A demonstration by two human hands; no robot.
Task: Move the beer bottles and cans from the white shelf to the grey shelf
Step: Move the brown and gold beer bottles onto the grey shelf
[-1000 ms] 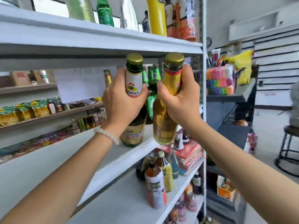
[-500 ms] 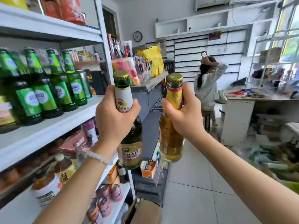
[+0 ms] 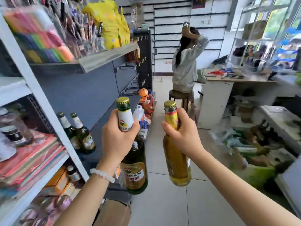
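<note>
A: Bottles, two of them, one per hand. The left hand (image 3: 118, 137) wraps its fingers and thumb round the neck of the green bottle (image 3: 134, 168), right over the white neck label. The right hand (image 3: 182, 136) curls the same way round the neck of the amber bottle (image 3: 176, 160), just under its gold cap.

B: Are they resting on anything?

A: No, both hang upright in the air over the tiled floor (image 3: 162, 201), side by side but apart, the amber one leaning a little. The green one's lower half overlaps the front edge of the grey shelf (image 3: 101, 132) as the camera sees it; I cannot tell whether it touches.

B: What is on that shelf?

A: Two more green bottles (image 3: 78, 134) stand together on the grey board, to the left of the held ones, beside the white upright. Above them another grey board carries yellow bags (image 3: 110, 25) and blurred coloured packs.

B: And the white shelf?

A: White shelf (image 3: 37, 181) runs along the far left, holding stacked flat red and pink packets and a few small bottles below, all blurred. A white bead bracelet (image 3: 102, 175) sits on the left wrist.

B: Anyone else about?

A: A person in a pale hooded top (image 3: 185, 66) sits on a stool down the aisle, back turned, arms raised to the head. A counter (image 3: 228, 79) with scattered items stands to the right of them.
</note>
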